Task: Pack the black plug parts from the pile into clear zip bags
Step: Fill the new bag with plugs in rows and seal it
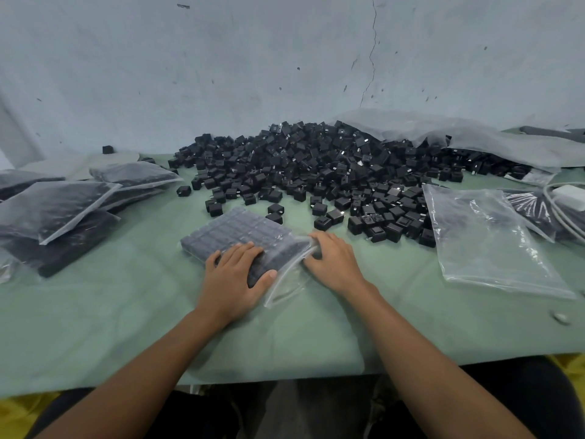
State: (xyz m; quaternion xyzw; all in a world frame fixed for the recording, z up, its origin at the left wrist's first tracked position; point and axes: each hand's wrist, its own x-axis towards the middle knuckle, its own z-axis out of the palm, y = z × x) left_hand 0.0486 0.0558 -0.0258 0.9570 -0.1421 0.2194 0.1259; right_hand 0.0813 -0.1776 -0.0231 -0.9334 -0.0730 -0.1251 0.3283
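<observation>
Your left hand [235, 274] is pressing flat, fingers released, on the filled zip bag [240, 232] at the counter's [126, 312] centre. Your right hand [334, 263] is touching its mouth; I cannot tell whether it is grasping. That mouth is gaping toward 5 o'clock, so hard pressing could be squeezing parts out. The pile of black plug parts [316, 166] is lying at 12 o'clock.

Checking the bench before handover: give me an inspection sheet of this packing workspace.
Surface: table under wrinkled green cloth.
Job's things: pile of black plug parts at the back; filled zip bag in front, mouth looks unsealed; empty zip bags on the right; packed bags stacked on the left.
Clutter: white scrap near the right edge; plastic sheet over the pile's right side.
Grips: left hand flat on the filled zip bag; right hand at its mouth, pinch or press unclear.
Cables: white cable by a white block, far right.
Surroundings: pale wall, cracked.
</observation>
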